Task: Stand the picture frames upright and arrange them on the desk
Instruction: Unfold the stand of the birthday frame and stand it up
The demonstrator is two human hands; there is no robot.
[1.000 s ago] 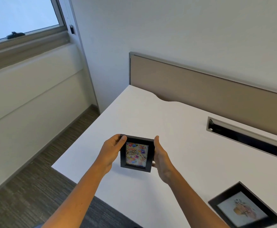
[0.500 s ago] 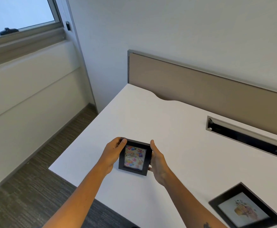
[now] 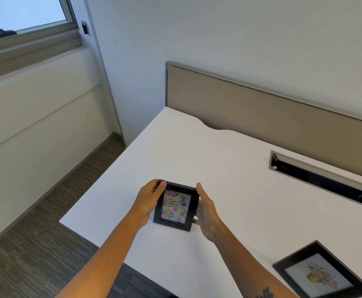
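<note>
A small black picture frame [image 3: 176, 206] with a "Happy Birthday" balloon picture stands nearly upright on the white desk [image 3: 229, 168], near its front left corner. My left hand [image 3: 148, 200] grips the frame's left edge, thumb on the top corner. My right hand [image 3: 205, 208] holds its right edge, fingers behind the frame. A second, larger black picture frame [image 3: 320, 274] with a pale flower picture lies flat on the desk at the lower right, partly cut off by the view's edge.
A beige partition panel [image 3: 261, 117] runs along the desk's back edge. A long cable slot [image 3: 324, 179] is cut into the desktop at the right. Carpeted floor [image 3: 53, 211] lies left of the desk, below a window wall.
Both hands have lowered the small frame toward the desk and turned it more upright; its bottom edge now rests on the desktop.
</note>
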